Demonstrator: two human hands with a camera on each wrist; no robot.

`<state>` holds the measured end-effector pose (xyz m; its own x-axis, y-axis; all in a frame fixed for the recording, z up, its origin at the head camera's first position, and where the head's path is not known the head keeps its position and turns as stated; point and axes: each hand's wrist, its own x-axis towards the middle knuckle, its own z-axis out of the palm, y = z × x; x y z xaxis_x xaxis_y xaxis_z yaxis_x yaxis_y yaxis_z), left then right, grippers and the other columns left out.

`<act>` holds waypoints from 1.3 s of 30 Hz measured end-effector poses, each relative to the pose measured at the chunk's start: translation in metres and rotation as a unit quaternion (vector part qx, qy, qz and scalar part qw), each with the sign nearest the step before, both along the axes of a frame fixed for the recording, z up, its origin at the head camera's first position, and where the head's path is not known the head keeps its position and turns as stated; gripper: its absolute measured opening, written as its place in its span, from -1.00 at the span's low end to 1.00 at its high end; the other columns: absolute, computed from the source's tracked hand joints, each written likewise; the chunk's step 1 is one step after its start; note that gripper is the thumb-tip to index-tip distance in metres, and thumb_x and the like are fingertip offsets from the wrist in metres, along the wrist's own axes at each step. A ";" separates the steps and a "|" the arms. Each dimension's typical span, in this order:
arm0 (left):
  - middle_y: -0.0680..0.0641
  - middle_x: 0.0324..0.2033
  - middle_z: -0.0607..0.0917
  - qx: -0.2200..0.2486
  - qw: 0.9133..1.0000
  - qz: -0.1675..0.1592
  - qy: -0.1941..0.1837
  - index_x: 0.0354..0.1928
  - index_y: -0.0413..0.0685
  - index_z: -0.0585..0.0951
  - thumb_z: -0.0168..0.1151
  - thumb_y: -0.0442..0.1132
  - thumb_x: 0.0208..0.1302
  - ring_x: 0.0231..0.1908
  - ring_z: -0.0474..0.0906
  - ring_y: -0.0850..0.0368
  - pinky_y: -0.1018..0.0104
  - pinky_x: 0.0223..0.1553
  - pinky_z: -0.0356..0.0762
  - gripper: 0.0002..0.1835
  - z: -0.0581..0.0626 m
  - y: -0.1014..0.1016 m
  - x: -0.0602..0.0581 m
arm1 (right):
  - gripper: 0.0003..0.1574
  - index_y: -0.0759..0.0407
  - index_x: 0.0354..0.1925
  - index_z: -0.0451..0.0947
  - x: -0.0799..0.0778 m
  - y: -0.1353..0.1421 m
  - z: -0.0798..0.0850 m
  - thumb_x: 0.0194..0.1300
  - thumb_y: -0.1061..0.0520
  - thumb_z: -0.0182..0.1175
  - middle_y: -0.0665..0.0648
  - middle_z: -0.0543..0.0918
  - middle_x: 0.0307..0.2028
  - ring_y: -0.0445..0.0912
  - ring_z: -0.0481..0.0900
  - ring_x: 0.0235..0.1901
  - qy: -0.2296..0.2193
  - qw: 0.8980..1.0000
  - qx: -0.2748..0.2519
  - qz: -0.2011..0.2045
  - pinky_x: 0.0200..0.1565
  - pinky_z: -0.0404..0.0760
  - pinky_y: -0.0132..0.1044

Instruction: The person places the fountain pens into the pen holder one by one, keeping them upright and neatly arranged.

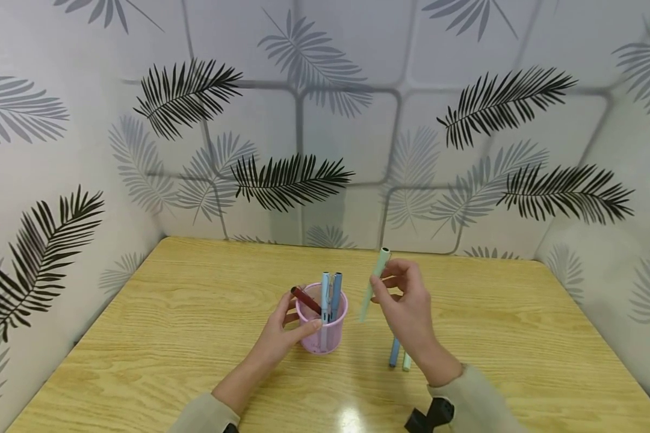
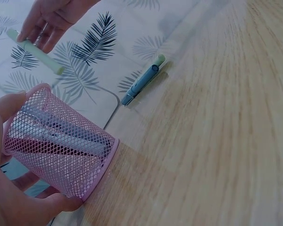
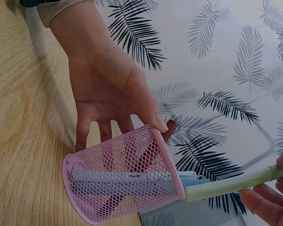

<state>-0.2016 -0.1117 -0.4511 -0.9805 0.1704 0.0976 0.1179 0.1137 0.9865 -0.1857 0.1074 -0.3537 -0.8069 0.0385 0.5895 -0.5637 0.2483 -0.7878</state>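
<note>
where a mesh cup (image 1: 334, 337) stands, wood-grain table (image 1: 498, 325), leaf-patterned walls (image 1: 352, 144), perhaps papered

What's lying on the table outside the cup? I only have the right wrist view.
Observer: Two loose pens. The head view shows a blue pen and a light green pen lying close together on the table, to the right of the pink mesh cup.
Operator: On my feed the held green pen in the right hand looks like it meets the cup. Does it?
Observer: No, that's just your angle. From the head view its lower end is off to the right of the cup, with a visible gap between them.
</note>
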 end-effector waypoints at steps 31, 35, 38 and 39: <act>-0.09 0.17 0.38 0.000 1.000 0.001 0.002 0.37 0.20 0.17 0.35 -0.05 0.10 0.12 0.35 -0.13 -0.01 0.00 0.43 -0.19 0.000 0.001 0.001 | -0.65 0.45 -0.12 0.33 0.006 -0.028 -0.005 0.13 0.45 0.22 0.33 0.54 -0.27 0.12 0.61 -0.35 0.012 0.998 0.054 0.005 -0.44 0.59 -0.25; -0.08 0.17 0.37 0.007 1.000 0.000 -0.003 0.37 0.30 0.16 0.34 -0.05 0.11 0.13 0.34 -0.11 0.01 0.00 0.42 -0.20 -0.001 0.001 0.001 | -0.65 0.43 -0.12 0.33 0.007 -0.027 -0.009 0.14 0.44 0.21 0.31 0.53 -0.26 0.10 0.61 -0.33 -0.003 0.998 0.067 0.015 -0.40 0.57 -0.25; -0.10 0.18 0.37 0.007 1.000 0.000 -0.002 0.37 0.29 0.16 0.33 -0.04 0.11 0.13 0.34 -0.12 0.00 0.01 0.42 -0.20 -0.002 0.000 0.001 | -0.65 0.41 -0.11 0.33 0.006 -0.026 -0.014 0.14 0.43 0.22 0.29 0.53 -0.27 0.08 0.61 -0.32 -0.006 0.997 0.079 0.016 -0.39 0.56 -0.31; -0.10 0.18 0.36 0.005 1.000 0.000 -0.001 0.37 0.29 0.16 0.33 -0.04 0.11 0.13 0.34 -0.12 -0.01 0.01 0.42 -0.20 -0.002 0.000 0.001 | -0.65 0.40 -0.11 0.33 0.004 -0.026 -0.017 0.14 0.42 0.22 0.28 0.54 -0.27 0.07 0.61 -0.32 -0.008 0.997 0.081 0.015 -0.39 0.55 -0.32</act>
<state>-0.2006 -0.1115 -0.4527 -0.9807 0.1694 0.0972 0.1158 0.1034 0.9879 -0.1820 0.0813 -0.3711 -0.8160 -0.0808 0.5723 -0.5601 0.3552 -0.7485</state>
